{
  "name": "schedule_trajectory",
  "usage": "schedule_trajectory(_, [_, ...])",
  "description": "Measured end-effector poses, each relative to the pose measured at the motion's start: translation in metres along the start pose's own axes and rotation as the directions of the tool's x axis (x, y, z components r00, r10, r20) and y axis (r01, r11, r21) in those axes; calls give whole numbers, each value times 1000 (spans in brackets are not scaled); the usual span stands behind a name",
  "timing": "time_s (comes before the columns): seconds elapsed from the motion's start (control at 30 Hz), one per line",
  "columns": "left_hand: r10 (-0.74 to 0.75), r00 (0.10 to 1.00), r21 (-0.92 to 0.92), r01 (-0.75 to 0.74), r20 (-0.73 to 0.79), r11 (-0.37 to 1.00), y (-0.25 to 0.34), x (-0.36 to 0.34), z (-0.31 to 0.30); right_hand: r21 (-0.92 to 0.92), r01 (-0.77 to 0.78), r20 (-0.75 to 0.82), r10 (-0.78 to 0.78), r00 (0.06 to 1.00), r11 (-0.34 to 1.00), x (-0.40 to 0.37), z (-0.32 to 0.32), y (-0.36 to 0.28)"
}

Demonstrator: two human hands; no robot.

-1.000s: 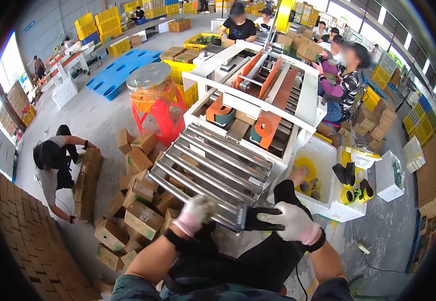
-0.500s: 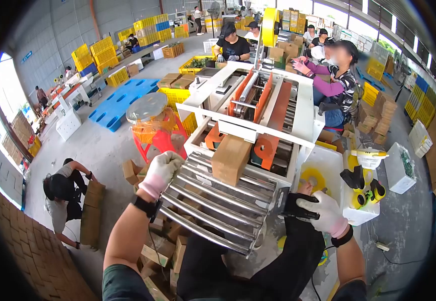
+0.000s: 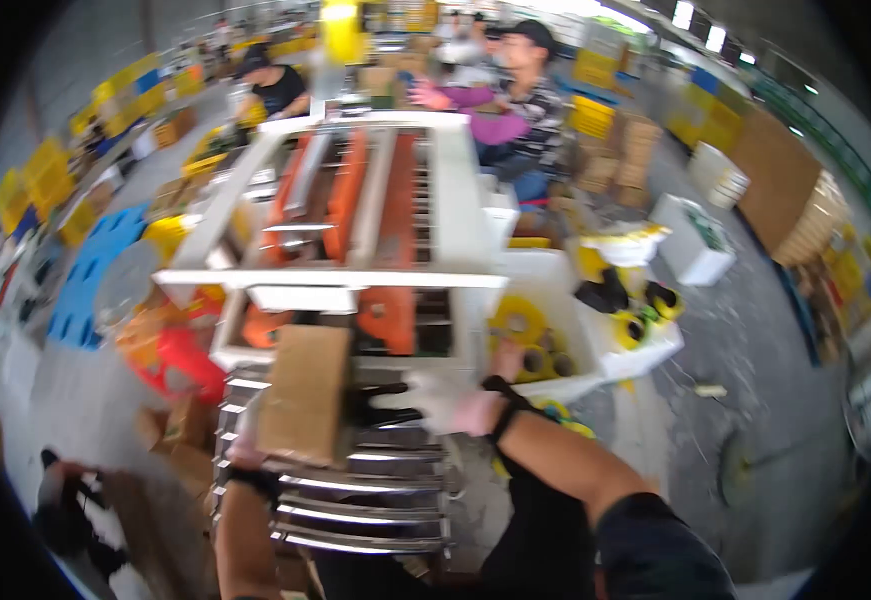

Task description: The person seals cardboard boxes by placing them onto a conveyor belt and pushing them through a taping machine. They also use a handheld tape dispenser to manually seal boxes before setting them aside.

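A brown cardboard box (image 3: 305, 395) lies on the curved metal rollers (image 3: 380, 510) at the outlet of a white-framed machine (image 3: 330, 277). My left hand (image 3: 246, 438) is on the box's left side, with its fingers mostly hidden by the box and blurred. On the other side, my right hand (image 3: 440, 402), in a white glove with bare thumb skin showing, is closed on a black hand-held device (image 3: 380, 405). The device is close to the box's right face; motion blur hides whether they touch.
A white bin (image 3: 555, 280) with yellow tape rolls (image 3: 520, 320) stands right of the machine. Left are a red stool (image 3: 190, 365) and a blue pallet (image 3: 95, 280). A co-worker in a patterned top (image 3: 530, 125) sits beyond; another person (image 3: 75, 515) bends at lower left.
My view has swung right. My left hand has gone from the rollers' left edge to the box. My right hand has brought the black device from beside the rollers to the box's right side.
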State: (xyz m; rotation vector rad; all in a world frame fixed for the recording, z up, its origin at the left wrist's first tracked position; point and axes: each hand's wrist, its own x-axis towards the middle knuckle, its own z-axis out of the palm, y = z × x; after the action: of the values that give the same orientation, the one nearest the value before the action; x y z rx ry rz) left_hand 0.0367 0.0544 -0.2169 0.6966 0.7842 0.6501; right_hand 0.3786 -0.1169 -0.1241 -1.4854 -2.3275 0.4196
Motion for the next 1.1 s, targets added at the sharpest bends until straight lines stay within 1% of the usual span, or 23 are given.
schedule_trajectory(0.03, [-17,997,-59,21,79,998,-6,3,-13,-54,-58,35,60,998,997,7,-1,-9])
schedule_trajectory(0.07, [-24,996,-18,26,80,999,2,-14,2,-69,-73,0,74,997,995,8,4,-9])
schedule_trajectory(0.1, [-16,994,-62,10,-104,998,13,-43,56,-102,-112,45,117,992,988,3,-10,-21])
schedule_trajectory(0.17, [-11,995,102,20,-95,995,4,-54,18,-65,-133,95,139,986,989,-6,-9,-35])
schedule_trajectory(0.2, [8,995,201,13,-104,980,0,-66,9,-83,-97,85,104,991,992,-12,-2,-40])
schedule_trajectory(0.23, [30,992,293,6,-119,956,-2,-81,2,-37,-106,119,110,987,994,-19,0,-49])
schedule_trajectory(0.27, [65,988,389,-5,-141,921,-1,-96,-4,-61,-149,162,157,974,987,-27,-8,-68])
schedule_trajectory(0.33, [130,977,543,-19,-167,840,3,-125,-17,-95,-2,-19,0,1000,995,-36,37,-61])
schedule_trajectory(0.4, [188,975,640,-71,-116,765,7,-141,-25,-20,-44,34,45,998,999,-51,25,-84])
schedule_trajectory(0.47, [183,981,625,-186,69,758,5,-127,-54,-14,-57,57,58,997,998,-56,31,-92])
schedule_trajectory(0.5, [62,992,379,-100,111,920,34,-172,52,-15,-50,42,51,998,999,-59,32,-95])
schedule_trajectory(0.53, [163,975,714,-222,151,664,28,-187,88,-20,-32,30,33,999,999,-59,32,-99])
schedule_trajectory(0.57, [245,944,915,-289,222,282,20,-195,112,-18,-48,65,50,997,999,-58,28,-103])
schedule_trajectory(0.6, [287,905,948,-278,312,-155,15,-198,128,-22,-63,97,65,993,998,-58,22,-108])
schedule_trajectory(0.7, [257,965,992,-12,44,-122,14,-195,158,9,-120,182,116,976,993,-49,14,-110])
schedule_trajectory(0.77, [251,968,990,63,-30,-126,15,-190,165,57,-156,242,138,960,986,-41,12,-106])
schedule_trajectory(0.83, [247,964,985,127,-96,-115,17,-190,170,100,-135,272,104,957,986,-36,10,-103])
schedule_trajectory(0.87, [256,963,986,119,-85,-119,17,-189,169,122,-129,285,90,954,984,-35,8,-102])
schedule_trajectory(0.93, [265,962,987,98,-61,-126,15,-188,164,172,-233,376,154,914,957,-32,17,-97])
schedule_trajectory(0.97, [258,962,987,120,-89,-109,17,-189,166,181,-225,344,153,926,957,-33,27,-95])
schedule_trajectory(1.0, [277,958,989,108,-75,-104,18,-188,165,187,-218,315,152,937,958,-35,26,-97])
schedule_trajectory(1.03, [286,956,990,97,-64,-102,17,-188,160,192,-249,332,176,927,949,-39,27,-99])
schedule_trajectory(1.1, [308,950,987,91,-46,-134,12,-191,151,196,-235,294,172,940,952,-48,20,-110])
